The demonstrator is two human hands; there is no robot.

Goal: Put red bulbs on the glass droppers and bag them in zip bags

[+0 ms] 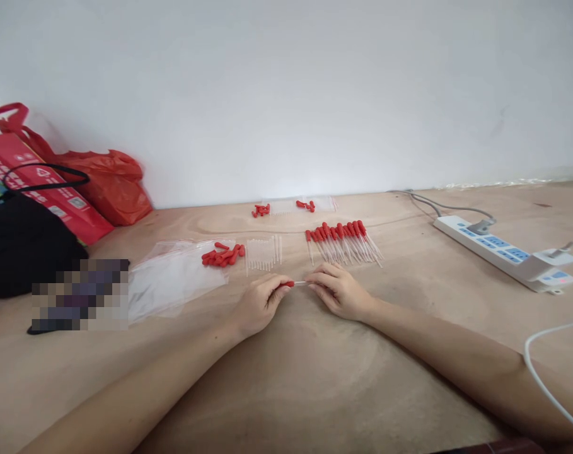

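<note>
Between finger and thumb, my left hand (pixel 260 304) pinches a red rubber dropper bulb (pixel 289 284). Its open end faces a thin clear dropper tube (pixel 300 283), which my right hand (pixel 339 291) grips from the other side. Bulb and tube meet end to end; how deep the tube sits inside cannot be seen. Just beyond my left hand are a pile of loose red bulbs (pixel 224 255) and a row of bare clear tubes (pixel 261 253). Past my right hand, several droppers with red bulbs on their tubes (pixel 343 241) lie side by side.
Clear plastic bags (pixel 173 277) lie left of the bulbs. More bulbs (pixel 261 210) and tubes (pixel 282 206) are near the wall. A white power strip (pixel 498 249) with cables stands right. Red bags (pixel 109 183) and a black item (pixel 28 246) crowd the left.
</note>
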